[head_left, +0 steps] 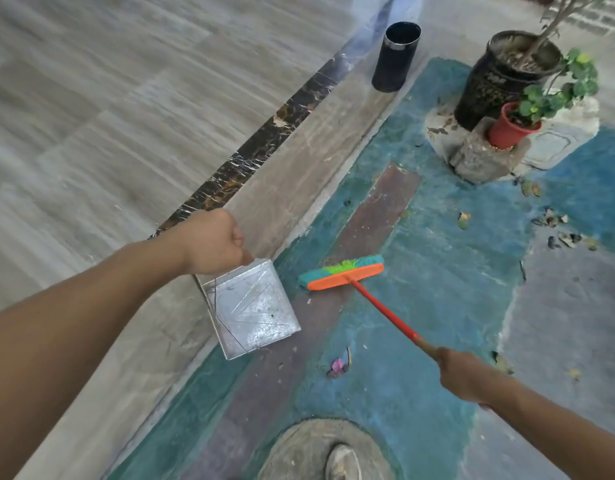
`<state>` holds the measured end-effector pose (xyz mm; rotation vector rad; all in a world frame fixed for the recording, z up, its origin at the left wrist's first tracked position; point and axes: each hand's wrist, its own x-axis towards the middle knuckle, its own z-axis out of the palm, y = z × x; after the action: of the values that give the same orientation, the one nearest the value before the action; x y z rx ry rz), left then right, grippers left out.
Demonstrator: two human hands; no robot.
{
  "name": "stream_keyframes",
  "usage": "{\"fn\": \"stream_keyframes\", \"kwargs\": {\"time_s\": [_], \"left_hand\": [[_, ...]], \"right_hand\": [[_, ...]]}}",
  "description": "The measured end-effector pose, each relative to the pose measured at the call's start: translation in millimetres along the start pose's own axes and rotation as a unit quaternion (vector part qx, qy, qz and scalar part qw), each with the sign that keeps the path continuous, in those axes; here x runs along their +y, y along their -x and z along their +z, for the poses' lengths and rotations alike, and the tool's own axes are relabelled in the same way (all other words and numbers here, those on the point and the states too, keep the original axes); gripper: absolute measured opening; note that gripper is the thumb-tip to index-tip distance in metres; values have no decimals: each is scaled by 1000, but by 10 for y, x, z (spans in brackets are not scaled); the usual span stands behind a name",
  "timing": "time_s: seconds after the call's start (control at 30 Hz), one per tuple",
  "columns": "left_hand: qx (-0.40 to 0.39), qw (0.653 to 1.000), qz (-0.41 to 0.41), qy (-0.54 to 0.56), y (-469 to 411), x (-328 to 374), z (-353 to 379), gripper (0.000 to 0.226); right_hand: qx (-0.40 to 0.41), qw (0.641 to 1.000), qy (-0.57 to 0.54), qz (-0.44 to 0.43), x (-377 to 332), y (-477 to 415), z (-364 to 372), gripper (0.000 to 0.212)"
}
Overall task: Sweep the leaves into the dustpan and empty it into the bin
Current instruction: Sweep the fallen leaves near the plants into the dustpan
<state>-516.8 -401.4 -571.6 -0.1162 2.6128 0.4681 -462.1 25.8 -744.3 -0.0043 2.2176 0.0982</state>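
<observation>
Both hands are loaded and the sweep is about to turn on 1 thing: the leaves lie off to the right, and the pan is on the left. The left hand (214, 242) is a closed fist around the handle at the top corner of the dustpan (252, 308), which hangs tilted with its floor facing the camera; whether its lower edge touches the ground, I can't tell. It looks empty, just a few specks. The right hand (467, 375) is wrapped tight around the red stick of the broom (344, 273), whose long axis runs from that hand up and left to the orange head, bristles down on the teal floor, just beside the pan's right edge. Now the leaves (558, 233): the main scatter sits well apart, far right of the broom head, below the plant pots (507, 77), with a couple of strays nearer and a pink scrap (339, 365) close to the shoe (342, 462). So the right hand is clearly the nearer one; I'd say the broom has to swing out right past the scatter and drag back leftward toward the pan. The bin (396, 57), black and open, stands far ahead by the dark marble strip.
</observation>
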Motion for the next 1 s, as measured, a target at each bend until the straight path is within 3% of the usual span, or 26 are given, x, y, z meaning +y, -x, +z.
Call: {"fn": "stream_keyframes", "kwargs": {"time_s": [0.07,0.1,0.33,0.5,0.8,1.0], "left_hand": [[-8,1000,14,-23,16,57,-25,53],[-10,999,20,-31,29,65,-33,53],[-80,992,62,-76,174,-25,-181,56],[-138,982,68,-113,344,-165,-256,49],[-156,972,96,-146,506,-209,-422,36],[-171,966,103,-167,510,-205,-464,33]], "right_hand": [[11,999,31,9,176,124,-24,20],[19,999,44,6,215,175,-65,17],[101,991,60,-68,-177,132,-144,28],[27,993,90,-78,-610,132,36,39],[-10,984,170,-44,578,782,193,62],[37,964,242,-101,524,1017,-98,60]]}}
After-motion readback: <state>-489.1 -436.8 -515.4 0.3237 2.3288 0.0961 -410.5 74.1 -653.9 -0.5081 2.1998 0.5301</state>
